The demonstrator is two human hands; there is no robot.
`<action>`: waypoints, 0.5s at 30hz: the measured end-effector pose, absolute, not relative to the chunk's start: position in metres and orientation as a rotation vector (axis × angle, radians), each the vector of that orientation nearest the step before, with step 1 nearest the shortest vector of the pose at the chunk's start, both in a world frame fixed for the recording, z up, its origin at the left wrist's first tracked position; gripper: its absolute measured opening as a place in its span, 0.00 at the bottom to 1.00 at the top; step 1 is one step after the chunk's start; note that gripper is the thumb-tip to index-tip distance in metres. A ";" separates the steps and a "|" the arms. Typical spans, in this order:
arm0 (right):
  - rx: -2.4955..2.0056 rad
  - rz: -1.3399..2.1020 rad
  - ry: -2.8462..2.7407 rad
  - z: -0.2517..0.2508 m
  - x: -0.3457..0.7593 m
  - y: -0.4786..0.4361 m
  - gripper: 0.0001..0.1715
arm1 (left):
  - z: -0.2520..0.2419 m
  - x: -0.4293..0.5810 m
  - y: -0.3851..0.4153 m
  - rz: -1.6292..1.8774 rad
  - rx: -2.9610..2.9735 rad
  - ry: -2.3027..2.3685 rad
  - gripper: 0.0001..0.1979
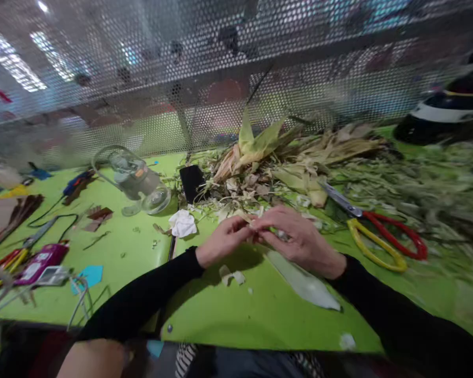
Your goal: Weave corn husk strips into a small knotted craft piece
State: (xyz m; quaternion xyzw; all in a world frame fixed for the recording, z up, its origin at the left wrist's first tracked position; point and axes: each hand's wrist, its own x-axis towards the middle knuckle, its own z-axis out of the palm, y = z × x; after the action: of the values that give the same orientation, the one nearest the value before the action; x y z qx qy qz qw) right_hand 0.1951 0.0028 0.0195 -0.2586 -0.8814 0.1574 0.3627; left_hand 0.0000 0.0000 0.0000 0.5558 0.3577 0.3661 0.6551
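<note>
My left hand (225, 240) and my right hand (297, 239) meet over the green table (208, 315), their fingertips pinched together on a small pale piece of corn husk (242, 215). Fingers cover most of this piece. A long pale-green corn husk (305, 283) extends from beneath my right hand toward the front right; whether it joins the pinched piece I cannot tell. Small husk scraps (232, 275) lie in front of my left hand. To the right of my right hand rest large scissors (372, 226) with one red and one yellow handle.
Behind my hands are heaped corn husks (260, 147) and a black flat object (192, 182). A clear pitcher (140, 178) and crumpled white tissue (182, 223) sit left of them. Farther left are another pair of scissors (27, 244) and cables. A perforated metal screen (150, 126) bounds the back.
</note>
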 end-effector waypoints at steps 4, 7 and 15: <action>-0.970 0.527 -2.020 0.024 0.198 0.000 0.06 | 0.000 -0.001 0.000 0.865 1.206 0.777 0.21; -1.240 0.642 -1.912 0.020 0.196 0.002 0.17 | 0.000 0.000 -0.001 0.899 1.207 0.751 0.23; -1.284 0.927 -1.996 0.018 0.187 -0.001 0.22 | 0.000 0.001 -0.002 0.839 1.475 0.914 0.12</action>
State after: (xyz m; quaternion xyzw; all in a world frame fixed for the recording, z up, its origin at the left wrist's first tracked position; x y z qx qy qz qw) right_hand 0.1871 -0.0011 0.0178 -0.4819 -0.7491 0.3478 0.2927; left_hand 0.0010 -0.0021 0.0003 0.6284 0.3894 0.3574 0.5707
